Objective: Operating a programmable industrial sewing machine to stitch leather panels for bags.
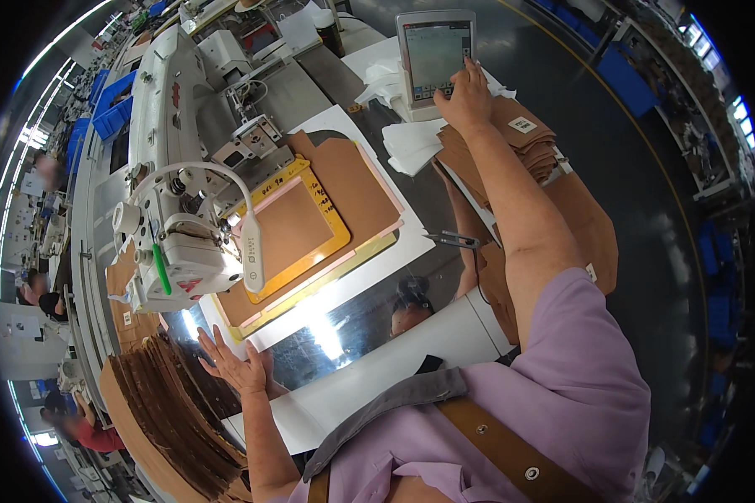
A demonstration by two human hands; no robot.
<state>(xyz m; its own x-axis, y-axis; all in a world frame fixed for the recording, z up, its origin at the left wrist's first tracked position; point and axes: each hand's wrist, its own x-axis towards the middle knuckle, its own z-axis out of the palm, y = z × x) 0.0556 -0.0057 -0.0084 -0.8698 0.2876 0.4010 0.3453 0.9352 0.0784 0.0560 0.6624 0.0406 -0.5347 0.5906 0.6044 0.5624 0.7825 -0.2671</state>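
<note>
At the far side my right hand [468, 99] reaches a tablet-like control screen [436, 59] on a white stand. A fingertip touches its right edge, the thumb is spread from the fingers, and nothing is held. My left hand [235, 362] hovers open, fingers spread, over the shiny metal bed [310, 344], beside a tall stack of brown panels [155, 402]. A large white sewing machine [184, 226] stands at the left. Under its head a yellow clamp frame [331, 220] lies over a brown panel [356, 180] on a white sheet [412, 239].
More brown pieces [583, 210] lie stacked under my right forearm, near white folded cloth [412, 144]. Thread snips [454, 241] sit at the bed's right edge. A blue bin [113, 109] stands behind the machine. Shelving [679, 109] lines the aisle at right; other people work at far left.
</note>
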